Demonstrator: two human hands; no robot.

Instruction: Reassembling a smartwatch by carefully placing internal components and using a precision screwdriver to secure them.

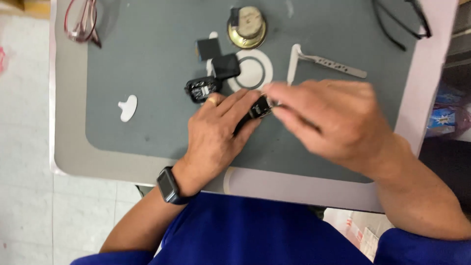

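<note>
Left hand (216, 130) closing grip on small black oblong part (255, 110), pinning it over grey table mat (147, 98). Right hand (328, 118) blurring, fingertips pinching part's end. Risk: part slipping, knocking black clip-like piece (201, 89) or white ring (252, 71) just beside.

A blue-and-white printed package (444, 119) lies at the right edge, beside the table (422, 93).

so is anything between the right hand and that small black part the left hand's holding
Nothing visible. The right hand has its fingertips at the end of the small black part, which the left hand holds above the grey mat.
</note>
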